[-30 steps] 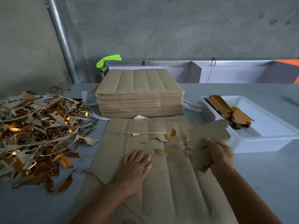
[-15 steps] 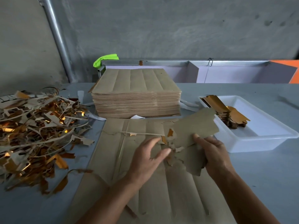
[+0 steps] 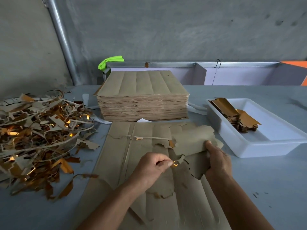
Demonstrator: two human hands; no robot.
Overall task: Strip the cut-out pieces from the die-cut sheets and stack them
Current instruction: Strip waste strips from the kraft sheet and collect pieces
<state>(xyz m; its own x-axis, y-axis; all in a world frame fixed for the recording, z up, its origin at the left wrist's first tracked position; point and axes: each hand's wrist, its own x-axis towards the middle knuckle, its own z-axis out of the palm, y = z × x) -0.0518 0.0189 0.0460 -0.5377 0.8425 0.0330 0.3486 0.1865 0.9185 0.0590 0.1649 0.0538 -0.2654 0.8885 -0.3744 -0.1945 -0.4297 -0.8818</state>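
Observation:
A brown die-cut sheet (image 3: 149,188) lies flat on the grey table in front of me, torn along its far part. My right hand (image 3: 217,161) grips a bundle of loosened cut-out pieces (image 3: 192,140) lifted off the sheet's right side. My left hand (image 3: 152,168) pinches a small gold-backed scrap (image 3: 175,163) at the bundle's lower left edge. A white tray (image 3: 245,146) to the right holds a stack of stripped gold pieces (image 3: 232,113). A thick stack of uncut sheets (image 3: 142,97) stands behind.
A big heap of brown and gold waste strips (image 3: 38,135) covers the table's left side. A metal pole (image 3: 63,40) rises at the back left beside a green object (image 3: 110,61). A low partition (image 3: 232,73) runs along the table's back edge.
My left hand rose from lying flat on the sheet and moved right to pinch a scrap at the bundle. My right hand shifted the bundle of cut-outs slightly and keeps gripping it.

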